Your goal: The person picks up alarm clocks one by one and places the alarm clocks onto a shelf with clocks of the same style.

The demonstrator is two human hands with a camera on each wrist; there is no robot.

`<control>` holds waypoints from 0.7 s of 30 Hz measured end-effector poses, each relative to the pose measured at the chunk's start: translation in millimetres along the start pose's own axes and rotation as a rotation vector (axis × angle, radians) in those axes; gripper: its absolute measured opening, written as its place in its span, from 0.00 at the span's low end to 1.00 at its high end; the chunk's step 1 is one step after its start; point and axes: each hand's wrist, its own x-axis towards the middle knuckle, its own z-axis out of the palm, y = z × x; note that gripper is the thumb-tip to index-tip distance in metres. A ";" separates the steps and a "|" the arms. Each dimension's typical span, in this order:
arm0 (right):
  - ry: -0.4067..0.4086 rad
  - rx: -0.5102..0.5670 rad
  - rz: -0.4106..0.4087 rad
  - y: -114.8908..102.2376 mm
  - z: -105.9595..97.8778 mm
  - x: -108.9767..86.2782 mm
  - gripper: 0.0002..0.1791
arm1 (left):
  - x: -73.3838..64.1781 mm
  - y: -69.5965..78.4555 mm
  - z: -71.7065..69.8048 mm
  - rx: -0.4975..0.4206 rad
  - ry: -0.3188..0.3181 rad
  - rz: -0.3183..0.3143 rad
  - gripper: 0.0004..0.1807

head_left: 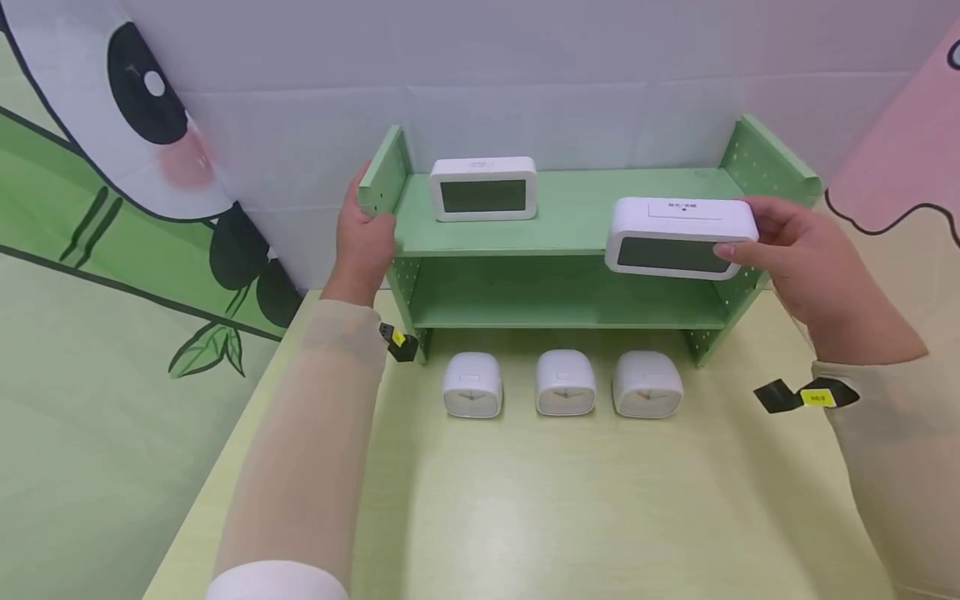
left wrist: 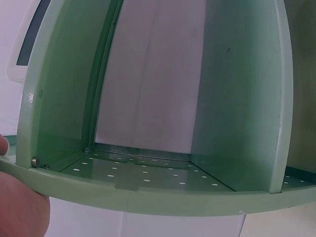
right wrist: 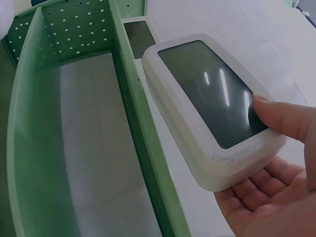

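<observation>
My right hand (head_left: 806, 262) holds a white digital clock (head_left: 682, 237) by its right end, thumb over the dark screen and fingers behind. The clock is in front of the right part of the green shelf's (head_left: 570, 237) top board. In the right wrist view this clock (right wrist: 212, 98) is tilted, fingers curled under its near end. My left hand (head_left: 363, 242) grips the shelf's left side panel, thumb at the front edge. A second white digital clock (head_left: 483, 190) stands on the top board towards the left, its blank screen facing forward.
Three small white analog clocks (head_left: 472, 385) stand in a row on the pale wooden table (head_left: 510, 508), below the shelf's lower board (head_left: 570, 312). The shelf's right side panel (head_left: 772, 162) rises beside my right hand. A cartoon-printed cloth (head_left: 525, 125) hangs behind.
</observation>
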 end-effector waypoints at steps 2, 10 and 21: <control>0.002 -0.072 0.015 -6.7 1.1 4.2 0.28 | -0.1 0.6 0.1 0.000 -0.001 0.003 0.44; -0.006 -0.186 0.035 -23.7 6.6 31.3 0.29 | -4.2 4.8 1.2 0.000 -0.012 0.004 0.43; -0.038 -0.143 0.050 -20.0 16.4 71.6 0.30 | -10.1 10.1 1.9 0.013 -0.013 0.003 0.44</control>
